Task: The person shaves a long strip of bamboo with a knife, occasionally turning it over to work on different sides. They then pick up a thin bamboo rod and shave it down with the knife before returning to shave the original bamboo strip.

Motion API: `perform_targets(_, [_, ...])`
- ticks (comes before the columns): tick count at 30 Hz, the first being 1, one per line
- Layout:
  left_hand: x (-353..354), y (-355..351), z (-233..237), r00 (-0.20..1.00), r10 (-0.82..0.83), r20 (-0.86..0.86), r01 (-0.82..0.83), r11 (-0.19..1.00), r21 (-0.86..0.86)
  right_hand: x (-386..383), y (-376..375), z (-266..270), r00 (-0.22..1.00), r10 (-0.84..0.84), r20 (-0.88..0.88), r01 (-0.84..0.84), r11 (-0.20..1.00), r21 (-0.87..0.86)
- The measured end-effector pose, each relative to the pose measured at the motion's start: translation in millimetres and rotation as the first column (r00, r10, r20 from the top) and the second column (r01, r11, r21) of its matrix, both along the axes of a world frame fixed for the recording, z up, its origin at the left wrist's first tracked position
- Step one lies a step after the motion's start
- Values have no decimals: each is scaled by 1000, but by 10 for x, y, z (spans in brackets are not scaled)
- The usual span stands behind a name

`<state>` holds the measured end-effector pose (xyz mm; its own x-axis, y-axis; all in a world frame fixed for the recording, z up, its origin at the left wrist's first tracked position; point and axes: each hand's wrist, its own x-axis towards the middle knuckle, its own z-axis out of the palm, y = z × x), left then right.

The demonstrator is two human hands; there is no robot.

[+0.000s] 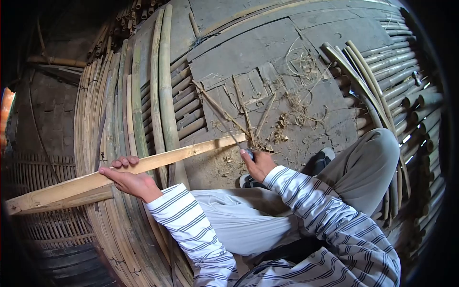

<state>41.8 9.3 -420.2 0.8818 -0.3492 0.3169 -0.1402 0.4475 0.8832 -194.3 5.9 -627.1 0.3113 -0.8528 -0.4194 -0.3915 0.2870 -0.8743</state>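
A long split bamboo strip [172,156] slants from the lower left edge up to the centre. My left hand [130,179] is closed round it, with the thumb in front and the fingertips over its upper edge. My right hand [260,165] grips the dark handle of a knife [234,137], whose thin blade points up and left across the strip's right end. Curled bamboo shavings [291,115] and a few thin sticks [242,103] lie on the floor beyond the blade.
Long bamboo poles [165,81] run up the left side beside a bundle of split strips [91,110]. Round bamboo poles [397,62] form slats at the right. My bent knee [377,153] is right of my right hand. Flat boards [239,48] cover the floor ahead.
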Motion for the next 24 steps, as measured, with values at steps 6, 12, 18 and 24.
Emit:
perform_targets(6, [-281,-20,28,997,-24,73,24,1000,-1,-27,62,851,960,194,203,-193,981,-24])
perform_targets(12, [-471,-80,40,987,81,141,-82,997,3,109,312,938,945,254,208,-193,942,-274])
perform_targets(18, [-608,-152,88,967,213,142,-221,974,48,204,235,448,965,216,147,-200,973,-116])
perform_targets(24, [-663,-198,101,963,235,133,-244,968,55,186,331,594,961,234,150,-209,964,-165])
